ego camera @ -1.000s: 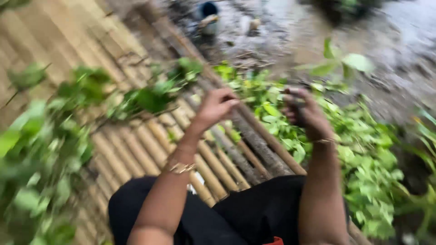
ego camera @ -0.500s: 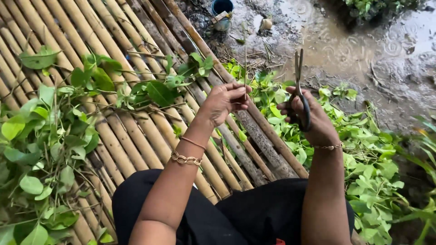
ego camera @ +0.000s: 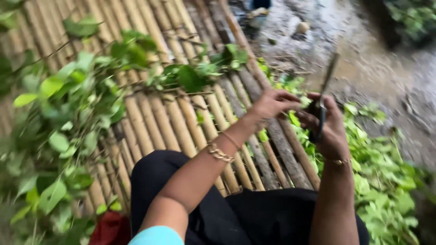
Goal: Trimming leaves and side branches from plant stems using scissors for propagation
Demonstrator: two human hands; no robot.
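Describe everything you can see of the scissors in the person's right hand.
The scissors are dark, with black handles and long thin metal blades, blurred by motion. The right hand grips the handles, fingers through or around the loops. The blades point up and away, tilted slightly right, and look closed or nearly so. They hang above cut green leaves at the edge of the bamboo platform. The left hand is close beside them; contact cannot be told.

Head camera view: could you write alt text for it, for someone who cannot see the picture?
Seen from above, a seated person's right hand grips dark scissors, blades pointing up, while the left hand reaches toward them with fingers spread. Below lies a bamboo slat platform, with leafy cut branches at left, loose green leaves at right, and wet muddy ground beyond. The picture is motion-blurred.
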